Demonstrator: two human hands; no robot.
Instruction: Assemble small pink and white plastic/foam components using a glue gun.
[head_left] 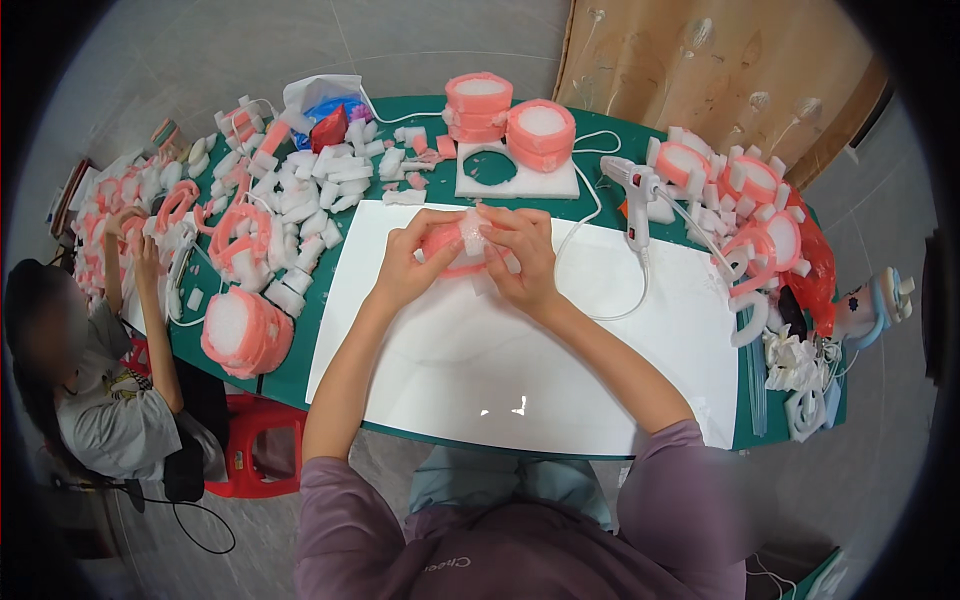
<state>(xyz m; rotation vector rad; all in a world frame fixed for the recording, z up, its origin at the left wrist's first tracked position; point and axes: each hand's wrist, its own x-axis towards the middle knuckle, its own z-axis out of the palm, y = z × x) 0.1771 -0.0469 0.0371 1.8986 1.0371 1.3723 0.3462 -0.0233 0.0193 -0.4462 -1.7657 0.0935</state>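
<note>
Both hands grip one pink foam piece with white foam on it [447, 238], held just above the white board [480, 350]. My left hand [405, 262] has its fingers closed round the left side, thumb toward the middle. Fingers of my right hand [527, 262] press the white foam at the top and right side. Part of the piece is hidden behind the fingers. To the right of my right hand, a white hot glue gun [637, 205] stands on the board, its cord curling beside it.
Pink-and-white foam cylinders [541, 133] stand on a white foam slab [470, 185] at the back. White foam blocks [300, 185] pile up at left, near a big foam cylinder [246, 332]. More foam pieces [750, 180] lie right. A co-worker [110, 370] handles pink foam at far left.
</note>
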